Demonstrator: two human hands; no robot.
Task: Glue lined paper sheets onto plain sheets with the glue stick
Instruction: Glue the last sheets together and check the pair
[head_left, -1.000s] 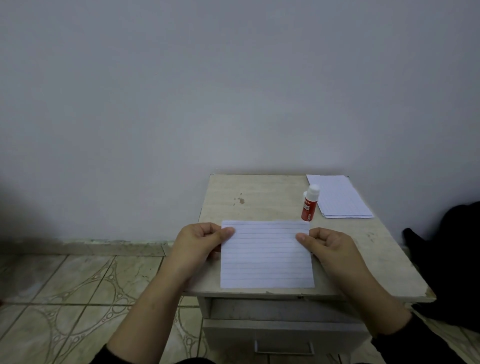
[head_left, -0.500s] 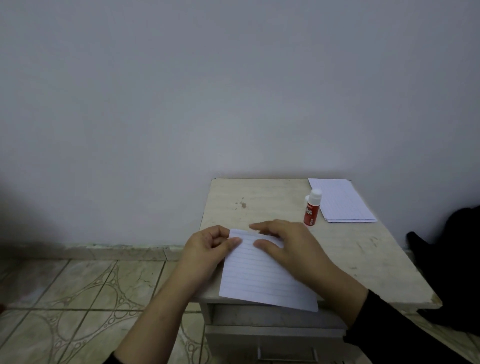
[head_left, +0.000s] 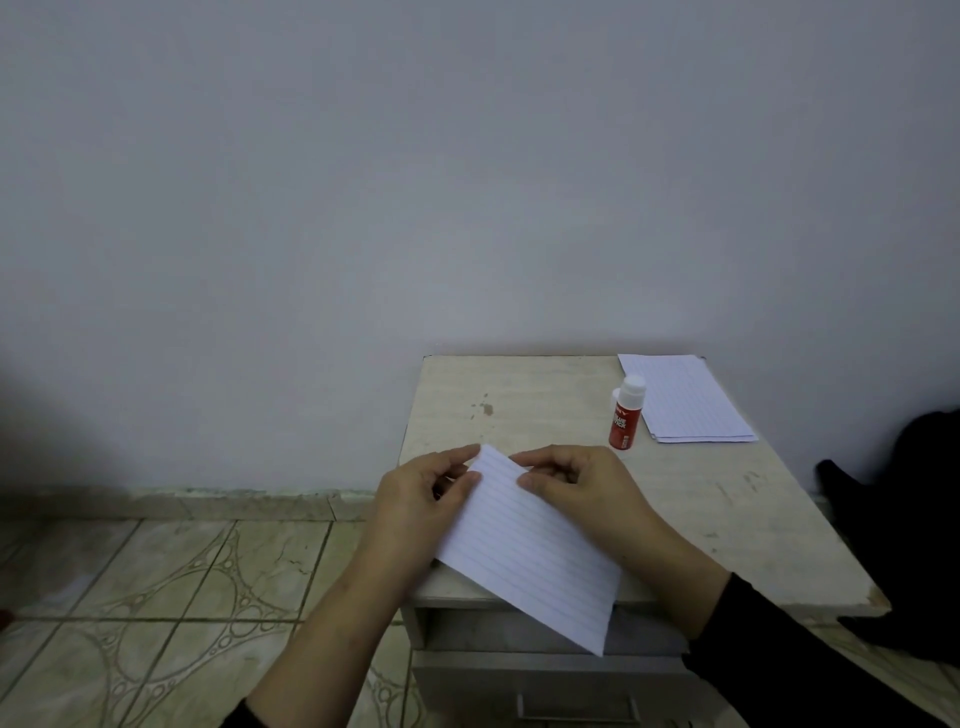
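Note:
A lined paper sheet (head_left: 530, 551) is lifted and turned diagonally over the front of a small beige table (head_left: 727, 519), its lower corner hanging past the table edge. My left hand (head_left: 421, 499) pinches the sheet's top left edge. My right hand (head_left: 582, 488) pinches its top right edge, close beside the left. A red glue stick (head_left: 626, 418) with a white cap stands upright at the back right. Right of it lies a stack of lined sheets (head_left: 685, 397). No plain sheet is visible.
The table stands against a grey wall and has a drawer (head_left: 545, 675) below its front edge. A black object (head_left: 914, 509) sits on the floor to the right. Tiled floor (head_left: 156, 597) spreads to the left.
The sheet lay flat and square with a hand at each side; now it is raised and rotated clockwise. My right hand has moved left to the top edge beside my left hand.

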